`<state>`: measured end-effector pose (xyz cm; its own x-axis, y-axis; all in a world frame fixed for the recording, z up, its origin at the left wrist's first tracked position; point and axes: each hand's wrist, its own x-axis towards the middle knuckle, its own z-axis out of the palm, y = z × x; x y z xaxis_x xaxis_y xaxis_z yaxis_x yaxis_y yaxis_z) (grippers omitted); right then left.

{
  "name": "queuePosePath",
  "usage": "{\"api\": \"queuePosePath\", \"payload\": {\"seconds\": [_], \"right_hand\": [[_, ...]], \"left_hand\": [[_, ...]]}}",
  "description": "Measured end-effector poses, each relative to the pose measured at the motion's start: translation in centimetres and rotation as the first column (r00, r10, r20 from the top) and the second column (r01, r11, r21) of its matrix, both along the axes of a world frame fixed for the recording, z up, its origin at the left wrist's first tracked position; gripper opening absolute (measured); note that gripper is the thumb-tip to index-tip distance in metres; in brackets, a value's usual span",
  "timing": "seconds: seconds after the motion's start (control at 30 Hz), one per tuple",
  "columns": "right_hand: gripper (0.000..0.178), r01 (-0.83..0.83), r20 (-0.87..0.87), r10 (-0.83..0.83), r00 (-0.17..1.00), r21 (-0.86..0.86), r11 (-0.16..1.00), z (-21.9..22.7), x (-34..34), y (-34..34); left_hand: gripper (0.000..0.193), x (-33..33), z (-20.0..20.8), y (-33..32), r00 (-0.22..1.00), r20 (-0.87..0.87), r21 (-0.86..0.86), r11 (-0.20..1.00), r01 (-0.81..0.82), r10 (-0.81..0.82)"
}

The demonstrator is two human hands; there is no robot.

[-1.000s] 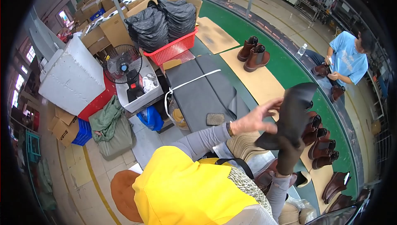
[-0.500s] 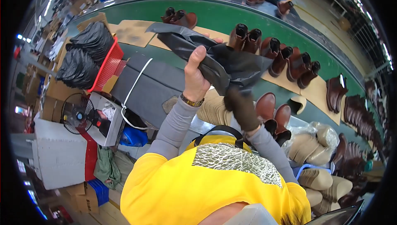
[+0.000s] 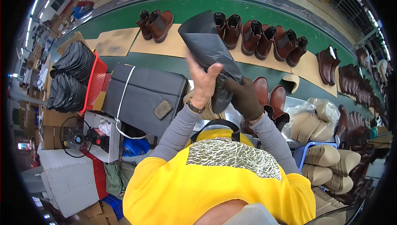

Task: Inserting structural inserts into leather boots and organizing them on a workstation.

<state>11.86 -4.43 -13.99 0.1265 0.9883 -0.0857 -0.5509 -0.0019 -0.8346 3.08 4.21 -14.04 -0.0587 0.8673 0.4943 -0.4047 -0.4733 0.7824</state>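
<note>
Head view: the left hand [image 3: 202, 82] is closed on a black sheet [image 3: 209, 39], thumb on the near face, fingers partly hidden behind it. The right hand [image 3: 247, 101] — in a brown glove — is clamped on the sheet's lower part. The sheet is held raised and folded in front of the torso, partly covering a boot in the row [image 3: 252, 37] behind. Two brown boots [image 3: 278, 97] stand near the glove. To the left, a rough block [image 3: 163, 109] rests on a strapped dark stack [image 3: 153, 86].
</note>
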Motion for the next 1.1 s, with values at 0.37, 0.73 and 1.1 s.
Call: {"api": "queuePosePath", "payload": {"seconds": [0.37,0.73,1.1], "right_hand": [[0.068,-0.053,0.34,-0.055,0.939,0.301,0.952,1.2,1.0,-1.5],[0.051,0.081,0.62,-0.186,0.762,0.194,0.978,1.6,1.8,-3.7],[0.124,0.537,0.752,-0.562,0.344,0.333,0.775,-1.5,0.5,-6.2]], "left_hand": [[0.035,-1.0,2.5,3.3,0.91,-0.314,0.304,0.879,0.366,-0.27],[0.062,2.0,0.0,-1.0,0.7,0.061,-0.062,0.698,0.714,-0.711],[0.023,6.3,1.0,0.7,0.41,0.631,-0.213,0.362,0.908,-0.658]]}}
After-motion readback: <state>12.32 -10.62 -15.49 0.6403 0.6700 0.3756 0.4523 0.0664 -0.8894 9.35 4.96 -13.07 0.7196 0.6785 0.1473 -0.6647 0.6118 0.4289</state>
